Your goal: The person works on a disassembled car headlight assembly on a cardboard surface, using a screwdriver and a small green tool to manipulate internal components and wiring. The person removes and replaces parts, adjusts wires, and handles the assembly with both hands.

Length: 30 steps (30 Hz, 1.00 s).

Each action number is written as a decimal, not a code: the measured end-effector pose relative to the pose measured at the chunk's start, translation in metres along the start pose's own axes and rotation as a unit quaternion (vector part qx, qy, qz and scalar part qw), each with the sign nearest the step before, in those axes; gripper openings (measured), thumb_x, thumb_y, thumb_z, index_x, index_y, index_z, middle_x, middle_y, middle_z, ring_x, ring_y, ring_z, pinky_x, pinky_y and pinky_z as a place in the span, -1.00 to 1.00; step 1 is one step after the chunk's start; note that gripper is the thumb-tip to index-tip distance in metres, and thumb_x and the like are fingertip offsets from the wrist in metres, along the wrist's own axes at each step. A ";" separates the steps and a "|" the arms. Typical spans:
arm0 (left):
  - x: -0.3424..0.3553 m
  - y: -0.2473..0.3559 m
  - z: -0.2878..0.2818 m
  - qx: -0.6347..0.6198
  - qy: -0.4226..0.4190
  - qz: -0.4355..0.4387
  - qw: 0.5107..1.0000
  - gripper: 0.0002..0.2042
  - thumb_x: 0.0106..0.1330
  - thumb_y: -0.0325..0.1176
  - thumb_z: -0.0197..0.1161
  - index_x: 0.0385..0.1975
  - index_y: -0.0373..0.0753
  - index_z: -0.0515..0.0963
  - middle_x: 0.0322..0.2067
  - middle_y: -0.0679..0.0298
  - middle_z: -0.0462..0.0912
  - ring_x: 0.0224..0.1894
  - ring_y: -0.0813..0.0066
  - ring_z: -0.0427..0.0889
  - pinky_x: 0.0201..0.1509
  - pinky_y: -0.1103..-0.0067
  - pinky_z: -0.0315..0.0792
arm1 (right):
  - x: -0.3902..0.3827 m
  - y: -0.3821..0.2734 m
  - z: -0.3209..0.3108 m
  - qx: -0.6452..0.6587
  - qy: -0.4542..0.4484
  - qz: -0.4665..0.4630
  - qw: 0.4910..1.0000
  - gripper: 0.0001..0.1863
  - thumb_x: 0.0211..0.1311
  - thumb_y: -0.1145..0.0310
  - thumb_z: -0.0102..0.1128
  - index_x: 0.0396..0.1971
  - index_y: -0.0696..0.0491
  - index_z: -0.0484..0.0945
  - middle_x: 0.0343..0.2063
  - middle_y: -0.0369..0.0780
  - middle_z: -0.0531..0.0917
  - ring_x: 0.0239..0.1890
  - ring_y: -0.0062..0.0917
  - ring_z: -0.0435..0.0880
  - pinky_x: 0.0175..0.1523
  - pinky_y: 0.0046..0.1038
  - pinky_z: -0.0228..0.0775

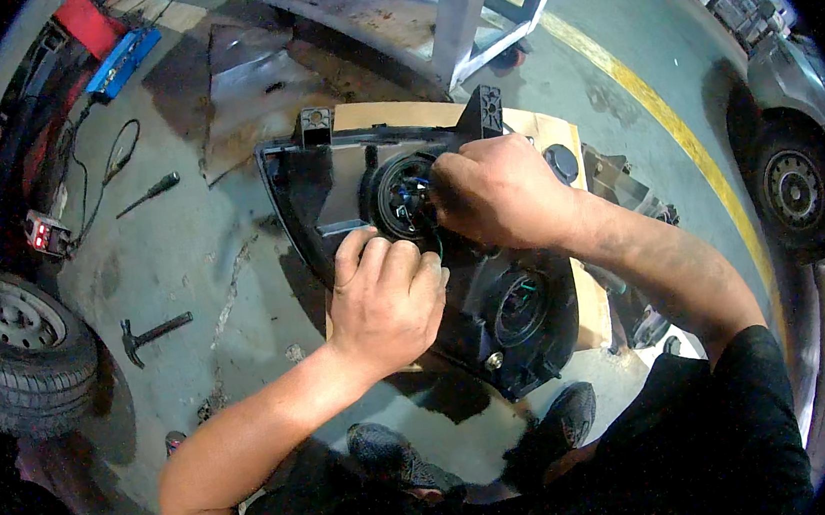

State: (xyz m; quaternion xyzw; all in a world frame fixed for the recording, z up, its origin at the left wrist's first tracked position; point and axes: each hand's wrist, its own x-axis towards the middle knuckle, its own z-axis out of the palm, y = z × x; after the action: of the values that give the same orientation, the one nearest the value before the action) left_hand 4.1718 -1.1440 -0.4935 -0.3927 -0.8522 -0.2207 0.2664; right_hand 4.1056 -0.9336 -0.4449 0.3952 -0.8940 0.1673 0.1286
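A black car headlight [345, 184] lies back side up on a cardboard box [397, 112]. Its round bulb opening [408, 198] shows wires and a bulb holder inside. My right hand [504, 193] is closed at the right rim of that opening, its fingertips hidden within or behind it. Just below the opening, my left hand [388, 295] rests against the housing with fingers curled together; what they pinch is hidden. A thin green wire runs between the two hands. Lower right on the headlight is a second round opening [520, 306].
A round black cap [561, 163] sits on the box's right side, with car parts [616, 186] beyond. On the floor at left are a hammer [157, 337], a screwdriver [149, 193] and a wheel [19, 339]. A metal trolley [463, 21] stands ahead; a car [795, 167] is at right.
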 end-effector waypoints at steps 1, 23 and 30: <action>-0.001 -0.001 0.001 0.001 -0.002 -0.001 1.000 -0.81 0.12 -0.35 0.36 -0.32 -0.27 0.60 -0.43 0.23 0.44 -0.32 0.22 0.46 0.12 0.19 0.29 | 0.002 -0.003 0.002 0.006 -0.001 0.012 1.000 -0.77 -0.05 0.36 0.39 -0.49 0.08 0.49 -0.63 -0.12 0.52 -0.51 -0.14 0.58 -0.43 -0.16 0.43; 0.000 0.003 0.005 -0.025 0.021 -0.008 0.999 -0.81 0.10 -0.37 0.34 -0.33 -0.29 0.60 -0.43 0.21 0.43 -0.32 0.20 0.46 0.10 0.19 0.30 | -0.025 0.018 -0.015 0.704 -0.039 0.366 0.607 -0.73 0.36 0.22 -0.05 -0.40 0.09 0.50 -0.69 -0.28 0.44 -0.63 -0.57 0.37 -0.48 -0.52 0.20; 0.000 0.001 0.002 -0.022 0.004 -0.003 1.000 -0.80 0.10 -0.35 0.34 -0.32 -0.31 0.61 -0.41 0.20 0.45 -0.31 0.20 0.46 0.14 0.16 0.28 | -0.024 0.021 -0.011 0.796 -0.018 0.353 0.492 -0.74 0.34 0.21 -0.03 -0.45 0.06 0.47 -0.70 -0.29 0.42 -0.66 -0.55 0.34 -0.48 -0.50 0.19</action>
State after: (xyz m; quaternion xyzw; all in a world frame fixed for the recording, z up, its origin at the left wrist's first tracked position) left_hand 4.1722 -1.1419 -0.4945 -0.3951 -0.8472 -0.2415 0.2605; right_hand 4.1063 -0.8999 -0.4480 -0.0161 -0.4486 0.8317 -0.3266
